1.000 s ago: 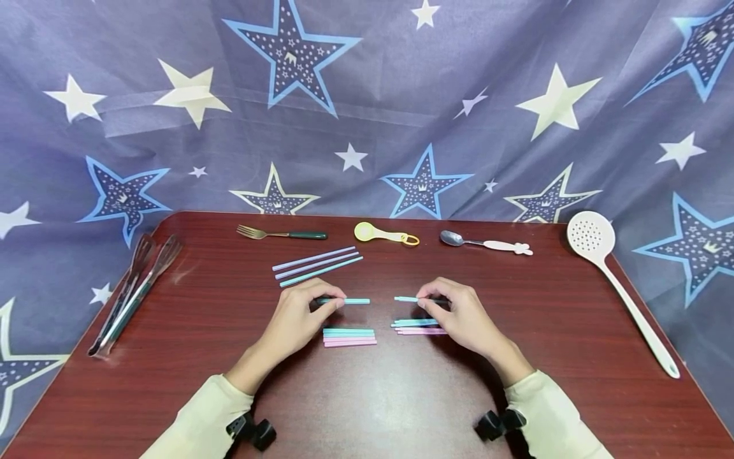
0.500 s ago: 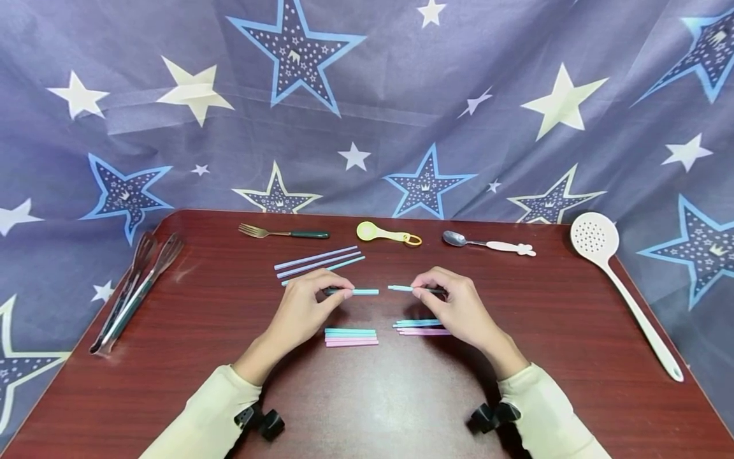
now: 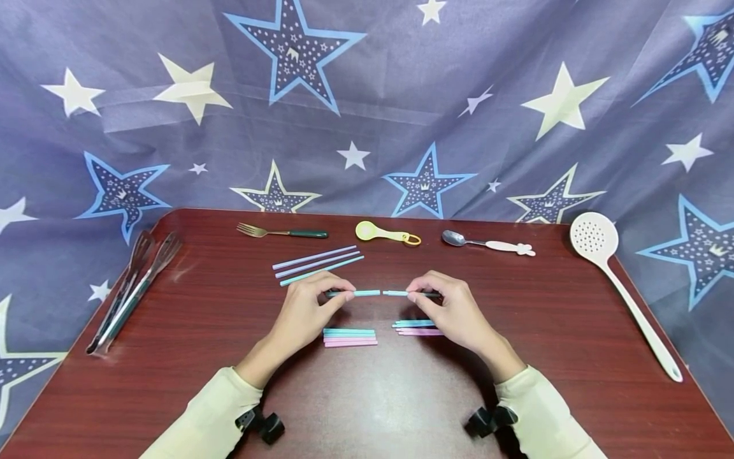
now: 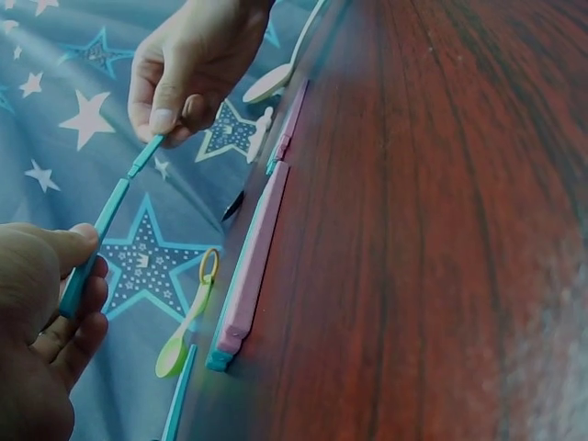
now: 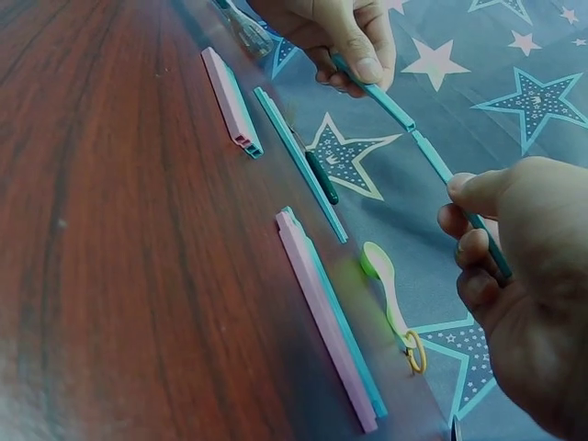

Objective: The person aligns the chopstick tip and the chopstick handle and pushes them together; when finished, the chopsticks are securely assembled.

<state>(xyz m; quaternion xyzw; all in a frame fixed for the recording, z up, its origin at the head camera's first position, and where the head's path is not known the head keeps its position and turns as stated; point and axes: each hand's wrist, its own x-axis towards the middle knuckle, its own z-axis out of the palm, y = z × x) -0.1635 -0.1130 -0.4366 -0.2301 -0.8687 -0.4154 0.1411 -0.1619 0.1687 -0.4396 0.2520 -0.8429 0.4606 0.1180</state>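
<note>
My left hand pinches a short teal straw piece between thumb and fingers. My right hand pinches a matching teal piece. The two pieces are held level above the table, their free ends almost meeting end to end. In the left wrist view the left hand grips its piece, with the other piece in line beyond it. In the right wrist view the right hand holds its piece.
Two small stacks of short teal and pink pieces lie under the hands on the dark red table. Three long straws lie behind. Fork, yellow scoop, spoon, white skimmer and tongs line the edges.
Both hands lifted slightly away from me and drew together. The gap between the two teal pieces has narrowed until their ends nearly touch.
</note>
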